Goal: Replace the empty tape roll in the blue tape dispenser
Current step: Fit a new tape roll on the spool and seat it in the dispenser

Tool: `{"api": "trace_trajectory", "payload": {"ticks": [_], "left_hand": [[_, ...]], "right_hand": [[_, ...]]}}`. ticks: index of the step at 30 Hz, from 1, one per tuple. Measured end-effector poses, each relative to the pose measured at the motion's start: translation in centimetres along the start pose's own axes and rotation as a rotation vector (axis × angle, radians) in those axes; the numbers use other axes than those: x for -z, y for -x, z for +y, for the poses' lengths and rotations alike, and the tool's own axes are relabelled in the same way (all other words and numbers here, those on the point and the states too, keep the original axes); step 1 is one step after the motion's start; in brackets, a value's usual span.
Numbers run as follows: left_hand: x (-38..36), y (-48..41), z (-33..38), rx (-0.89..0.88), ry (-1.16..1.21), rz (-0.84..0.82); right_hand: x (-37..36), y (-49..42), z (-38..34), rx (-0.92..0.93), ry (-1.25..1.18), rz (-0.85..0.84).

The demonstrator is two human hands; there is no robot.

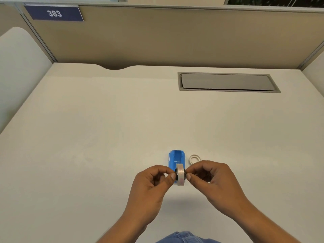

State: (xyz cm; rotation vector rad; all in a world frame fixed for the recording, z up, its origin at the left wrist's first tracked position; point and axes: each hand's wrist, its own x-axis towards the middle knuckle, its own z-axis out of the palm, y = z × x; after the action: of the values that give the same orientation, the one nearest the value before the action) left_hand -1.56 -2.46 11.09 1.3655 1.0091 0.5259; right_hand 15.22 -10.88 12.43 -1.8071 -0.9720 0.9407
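The blue tape dispenser lies on the white desk, its open cradle facing up. Just in front of it and above its near end, a full roll of clear tape stands on edge with a black hub through its middle. My left hand pinches the hub's left end with thumb and fingertips. My right hand pinches the right end. An empty white tape core lies flat on the desk to the right of the dispenser, partly behind my right fingers.
A grey recessed cable flap sits in the desk at the back right. Beige partition walls close the desk at the back and sides, with a blue "383" sign at upper left.
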Motion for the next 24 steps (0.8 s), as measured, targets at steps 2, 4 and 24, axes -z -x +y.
{"api": "trace_trajectory", "payload": {"ticks": [2,4,24], "left_hand": [[-0.1,-0.9,-0.6,-0.003,-0.043,0.004],[-0.2,-1.7,-1.2,0.001,-0.07,0.005],[-1.6,-9.0,-3.9,-0.038,-0.34,0.04]], "right_hand": [[-0.2,-0.7,0.6,-0.021,-0.001,-0.002],[-0.3,-1.4,1.3,-0.03,0.024,0.004],[-1.6,-7.0,5.4,-0.035,0.187,0.101]]}}
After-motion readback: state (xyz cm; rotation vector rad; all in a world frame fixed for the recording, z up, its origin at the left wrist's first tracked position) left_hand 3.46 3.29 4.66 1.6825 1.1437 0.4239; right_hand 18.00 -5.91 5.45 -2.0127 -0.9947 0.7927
